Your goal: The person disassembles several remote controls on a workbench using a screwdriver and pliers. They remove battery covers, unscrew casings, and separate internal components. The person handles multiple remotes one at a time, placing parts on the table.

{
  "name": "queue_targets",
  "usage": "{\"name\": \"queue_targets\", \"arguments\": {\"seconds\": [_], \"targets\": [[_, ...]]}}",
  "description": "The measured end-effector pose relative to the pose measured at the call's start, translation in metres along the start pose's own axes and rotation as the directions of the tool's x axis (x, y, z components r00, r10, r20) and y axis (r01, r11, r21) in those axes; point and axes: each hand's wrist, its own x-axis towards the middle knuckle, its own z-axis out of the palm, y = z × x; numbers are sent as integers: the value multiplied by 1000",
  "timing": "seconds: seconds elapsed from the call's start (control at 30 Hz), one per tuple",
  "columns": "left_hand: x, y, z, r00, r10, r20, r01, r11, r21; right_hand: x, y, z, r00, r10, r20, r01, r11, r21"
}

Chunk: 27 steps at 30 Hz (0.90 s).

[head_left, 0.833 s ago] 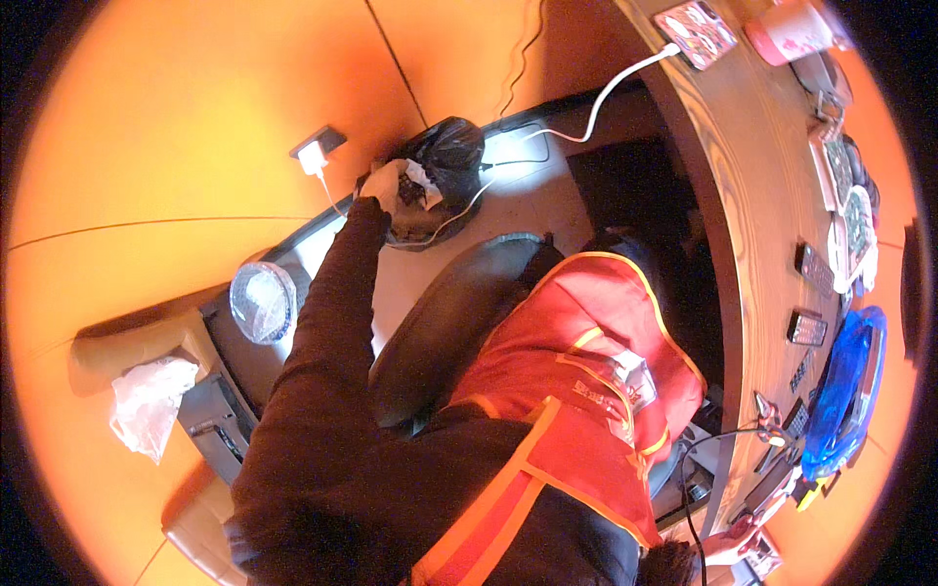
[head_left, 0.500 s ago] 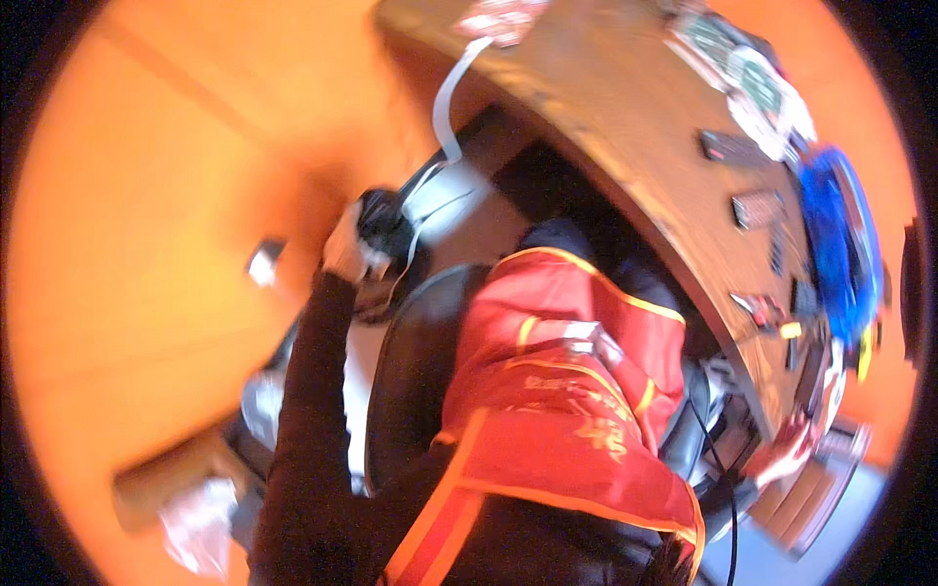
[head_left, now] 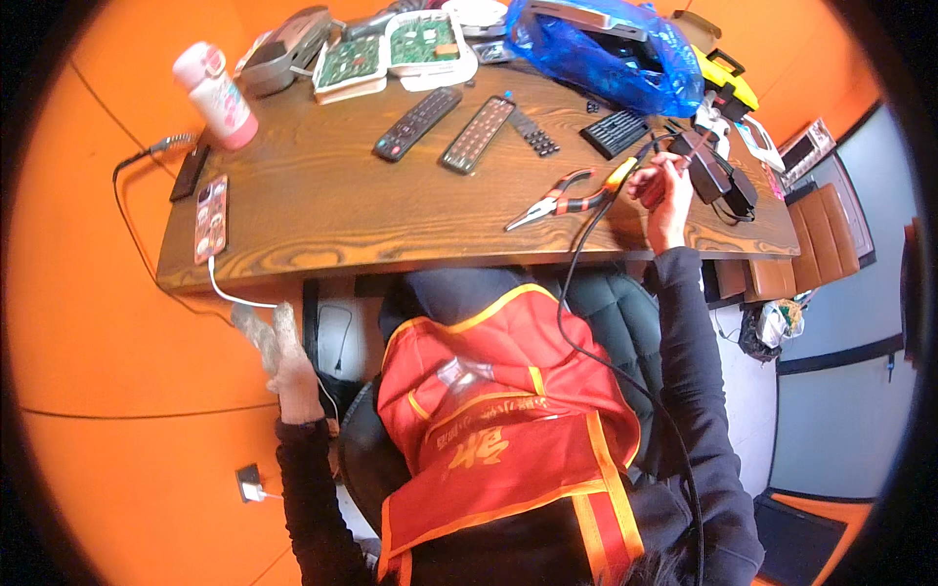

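Observation:
My left hand (head_left: 277, 356) hangs off the desk's front left edge, beside a white cable. Its pale, possibly gloved fingers are apart, with nothing seen between them. Over the desk's right part, my right hand (head_left: 666, 200) is closed on what looks like a red-handled screwdriver (head_left: 649, 198), its thin shaft pointing up and right. Close by on its left lie orange-and-black long-nose pliers (head_left: 559, 200) and a yellow-gripped tool (head_left: 618, 176) on a black cord. Farther left are a black remote control (head_left: 418, 123), an opened remote shell (head_left: 477, 135) and a dark keypad strip (head_left: 533, 133).
Along the back of the wooden desk (head_left: 322, 215) stand a pink-and-white bottle (head_left: 217, 96), open cases with green circuit boards (head_left: 423, 41) and a blue plastic bag (head_left: 606, 59). A phone (head_left: 211, 220) on a white cable lies left. Dark boxes (head_left: 702, 168) sit right.
My view has swung from the left side to face the desk. The dark rounded object is gone from my left hand. My right hand has come over the desktop.

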Motion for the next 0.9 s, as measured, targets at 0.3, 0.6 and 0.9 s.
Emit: {"name": "queue_targets", "arguments": {"seconds": [0.3,0.6,0.9], "targets": [[-1,32,32,949,300,-101,-287,950,124,33,14,-26,997,-31,66,25,996,86],[55,138,123,684,322,655,-723,417,550,69,42,-57,983,-101,-151,75,983,-167],[49,135,129,738,288,610,-673,383,633,57,46,-55,922,-324,214,382,856,-349]]}}
